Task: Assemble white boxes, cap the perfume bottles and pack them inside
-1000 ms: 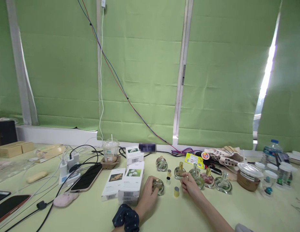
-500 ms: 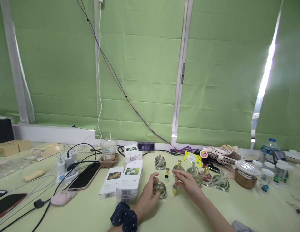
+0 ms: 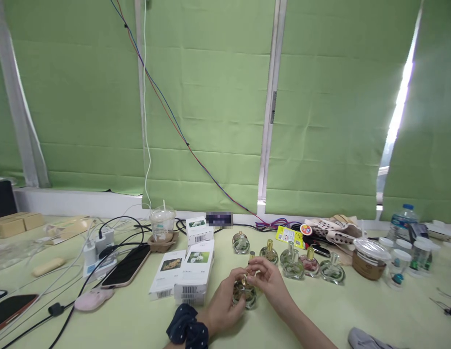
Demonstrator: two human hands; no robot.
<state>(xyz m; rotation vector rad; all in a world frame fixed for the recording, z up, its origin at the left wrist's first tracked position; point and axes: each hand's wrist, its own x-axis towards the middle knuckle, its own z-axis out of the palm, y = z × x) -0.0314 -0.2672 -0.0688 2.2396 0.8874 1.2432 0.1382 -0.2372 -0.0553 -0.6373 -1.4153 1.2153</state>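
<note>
A round glass bottle [image 3: 249, 296] stands near the front middle of the table, and my left hand [image 3: 227, 300] is closed around its left side. The fingertips of my right hand [image 3: 266, 281] are pinched together at the bottle's gold neck; what is between them is too small to tell. A small gold cap [image 3: 252, 255] shows partly behind my right fingers. Behind my hands stands another round bottle [image 3: 241, 243]. To the right are several glass bottles with gold or clear tops, among them a gold-topped one [image 3: 269, 252] and a pinkish one [image 3: 310, 264].
White boxes with flower pictures [image 3: 194, 271] lie left of my hands. Farther left are a phone [image 3: 127, 266], cables, a pink pouch [image 3: 93, 299] and a plastic cup [image 3: 163, 225]. At right stand a brown tub [image 3: 369, 264], lidded small jars [image 3: 399, 266] and a water bottle [image 3: 405, 224].
My right hand has moved left and down to the neck of the bottle by my left hand. That bottle has shifted slightly right and nearer. The small caps between the hands are now mostly hidden.
</note>
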